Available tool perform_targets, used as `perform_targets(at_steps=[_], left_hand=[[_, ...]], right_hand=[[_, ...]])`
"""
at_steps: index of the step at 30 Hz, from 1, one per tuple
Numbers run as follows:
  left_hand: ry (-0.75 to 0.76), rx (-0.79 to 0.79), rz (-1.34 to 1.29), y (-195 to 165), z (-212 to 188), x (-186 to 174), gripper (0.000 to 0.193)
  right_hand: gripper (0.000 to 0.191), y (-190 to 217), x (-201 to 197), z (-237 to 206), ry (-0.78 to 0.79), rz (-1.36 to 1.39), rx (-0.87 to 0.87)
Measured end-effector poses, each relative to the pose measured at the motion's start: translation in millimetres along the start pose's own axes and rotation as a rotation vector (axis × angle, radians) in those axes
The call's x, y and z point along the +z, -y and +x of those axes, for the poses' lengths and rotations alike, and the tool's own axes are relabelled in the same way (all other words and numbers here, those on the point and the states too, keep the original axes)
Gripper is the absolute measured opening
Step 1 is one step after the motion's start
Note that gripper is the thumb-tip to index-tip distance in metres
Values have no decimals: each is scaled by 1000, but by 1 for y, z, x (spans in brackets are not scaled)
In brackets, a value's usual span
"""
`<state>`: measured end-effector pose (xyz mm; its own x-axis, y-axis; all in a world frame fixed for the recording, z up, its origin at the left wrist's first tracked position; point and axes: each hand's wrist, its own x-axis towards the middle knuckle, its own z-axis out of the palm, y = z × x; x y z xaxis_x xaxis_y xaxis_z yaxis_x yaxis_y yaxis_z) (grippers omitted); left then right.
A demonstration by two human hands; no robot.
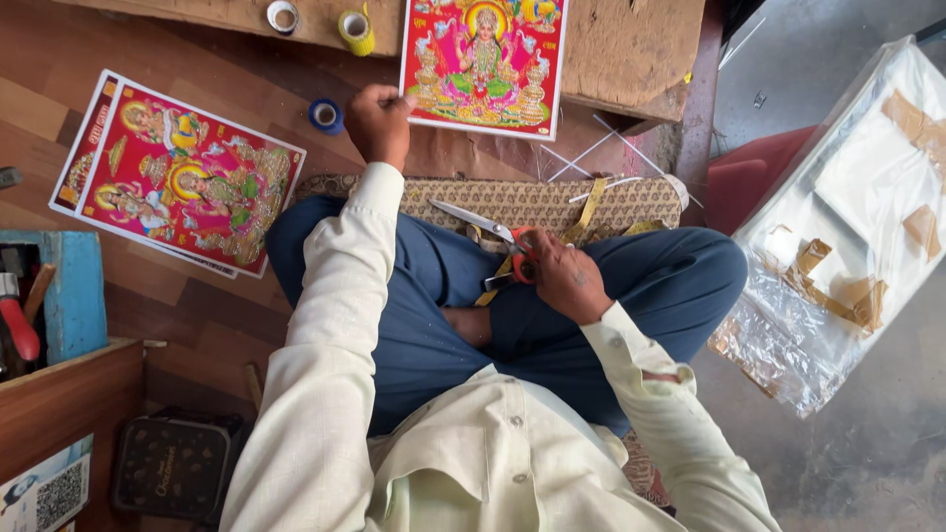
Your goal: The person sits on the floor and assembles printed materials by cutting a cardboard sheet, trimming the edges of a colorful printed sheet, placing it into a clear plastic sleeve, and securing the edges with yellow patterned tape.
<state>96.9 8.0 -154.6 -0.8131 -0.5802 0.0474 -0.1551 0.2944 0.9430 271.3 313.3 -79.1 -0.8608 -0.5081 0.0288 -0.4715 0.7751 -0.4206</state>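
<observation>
Person seated cross-legged at bottom centre, cream shirt, blue trousers. Right hand [564,278] at frame centre, closed around the orange handles of scissors [493,236], blades pointing left over the lap. Yellow measuring tape [589,209] trails under that hand across the patterned cushion [532,202]. Left hand [378,122] reaches up, fingers pinching the lower left corner of a red devotional print [485,61] lying on a rough wooden board [631,49] at top centre. Blue tape roll [325,115] just left of that hand on the wooden floor. Stack of similar prints [182,172] at upper left, well apart. Yellow tape roll [357,30] and white tape roll [283,16] at top edge. Clear plastic bundle with white sheets [847,227] at right. Blue toolbox [74,296] at left edge.
</observation>
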Motion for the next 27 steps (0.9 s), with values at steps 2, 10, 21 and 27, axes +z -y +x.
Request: perform_targets(at_steps=[2, 10, 21, 27], left_hand=[[-13, 7, 40, -1, -1, -3, 21], [-16, -8, -144, -1, -7, -11, 32], [-43, 111, 256, -29, -31, -14, 20], [-69, -326, -359, 2, -33, -17, 26]], right_hand=[[61, 4, 1, 5, 18, 14, 53], [32, 31, -7, 20, 217, 94, 275], [53, 78, -9, -29, -181, 1551, 635], [66, 53, -16, -25, -232, 1923, 605]])
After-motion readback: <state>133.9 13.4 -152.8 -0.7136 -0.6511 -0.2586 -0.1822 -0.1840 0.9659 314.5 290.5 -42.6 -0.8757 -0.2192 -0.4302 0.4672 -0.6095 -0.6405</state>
